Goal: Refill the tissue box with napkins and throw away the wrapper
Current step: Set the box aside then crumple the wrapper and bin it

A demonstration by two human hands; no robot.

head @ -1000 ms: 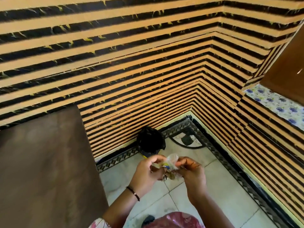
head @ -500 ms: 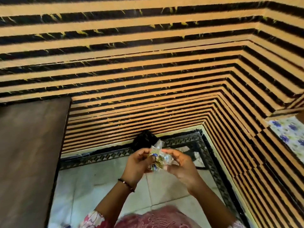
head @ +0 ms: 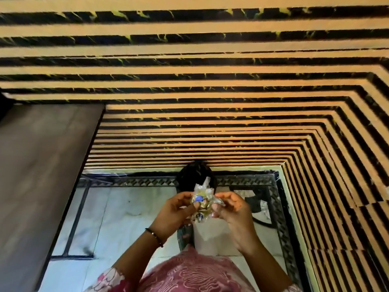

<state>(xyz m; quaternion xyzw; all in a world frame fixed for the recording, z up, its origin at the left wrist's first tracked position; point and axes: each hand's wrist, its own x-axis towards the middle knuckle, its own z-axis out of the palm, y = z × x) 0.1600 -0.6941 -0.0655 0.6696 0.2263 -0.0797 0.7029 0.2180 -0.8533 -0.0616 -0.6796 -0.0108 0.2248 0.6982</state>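
Crumpling the wrapper (head: 201, 204) above the black bin (head: 194, 172).
Left hand (head: 179, 211) and right hand (head: 232, 209) both pinched the thin, light, crinkly plastic; it probably springs open unless gripped as a wad.

both hands (head: 207, 211) pinched together, chest-high

Two hands (head: 176, 213) (head: 233, 213), one crumpled wrapper (head: 203, 204), one black bin (head: 194, 174), one table (head: 40, 165).

bin (head: 190, 175): lower part hidden by wrapper (head: 202, 202) | table (head: 37, 165): cut off left
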